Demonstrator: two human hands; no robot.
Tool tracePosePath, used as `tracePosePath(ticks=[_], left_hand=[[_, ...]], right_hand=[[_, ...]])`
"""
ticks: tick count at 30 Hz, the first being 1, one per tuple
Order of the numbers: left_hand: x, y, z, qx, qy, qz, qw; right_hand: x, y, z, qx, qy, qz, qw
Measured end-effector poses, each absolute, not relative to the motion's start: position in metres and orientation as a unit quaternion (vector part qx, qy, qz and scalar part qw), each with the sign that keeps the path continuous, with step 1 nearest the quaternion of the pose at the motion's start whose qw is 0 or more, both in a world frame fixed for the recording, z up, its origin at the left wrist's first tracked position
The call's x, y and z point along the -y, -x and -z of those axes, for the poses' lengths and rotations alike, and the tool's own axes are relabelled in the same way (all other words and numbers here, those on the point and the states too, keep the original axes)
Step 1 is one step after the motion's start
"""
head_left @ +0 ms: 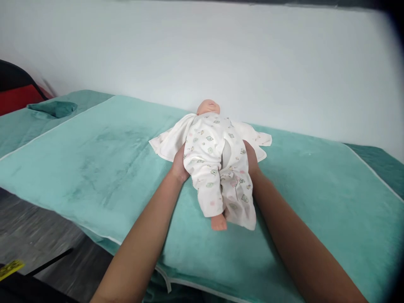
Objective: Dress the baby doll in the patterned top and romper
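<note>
A baby doll [208, 108] lies on its back on the green bed cover, its head toward the wall and its feet toward me. White trousers [208, 168] with small animal prints cover its legs and reach high up its body. One bare foot [219, 222] sticks out of a trouser leg; the other leg's end hangs loose over its foot. Under the doll a white top [172, 141] is spread out to both sides. My left hand [181, 165] and my right hand [251, 158] grip the doll's sides at the trousers, with their fingers mostly hidden behind it.
The bed [94, 164] has a soft green cover with pale edging. A white wall [202, 54] rises behind it. At the far left are a face hole [53, 109] in the bed and a red and black chair [19, 94]. Grey floor [34, 223] shows at lower left.
</note>
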State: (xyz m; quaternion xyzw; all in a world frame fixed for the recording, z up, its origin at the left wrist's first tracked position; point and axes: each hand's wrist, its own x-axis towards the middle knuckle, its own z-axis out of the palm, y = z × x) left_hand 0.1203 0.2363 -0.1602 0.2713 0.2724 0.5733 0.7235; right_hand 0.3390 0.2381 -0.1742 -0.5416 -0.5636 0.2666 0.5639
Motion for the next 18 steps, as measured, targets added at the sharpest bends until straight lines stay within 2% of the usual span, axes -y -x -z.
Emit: tracePosePath(ticks=[4,7,12,18], left_hand=[[-0.201,-0.110,0.163,-0.275,-0.345,-0.606,0.662],[-0.170,-0.094,0.170,-0.320,-0.358,-0.635,0.605],[-0.113,-0.076,0.183,-0.450,-0.456,-0.585,0.498],[-0.058,-0.085,0.179,-0.447,-0.654,-0.474,0.385]], right_hand=[[-0.198,-0.332,0.168,0.492,0.545,-0.310,0.604],[-0.148,-0.325,0.168,0.490,0.530,-0.285,0.631],[-0.063,-0.310,0.174,0.696,0.463,-0.169,0.522],[-0.044,-0.295,0.184,0.790,0.447,-0.022,0.418]])
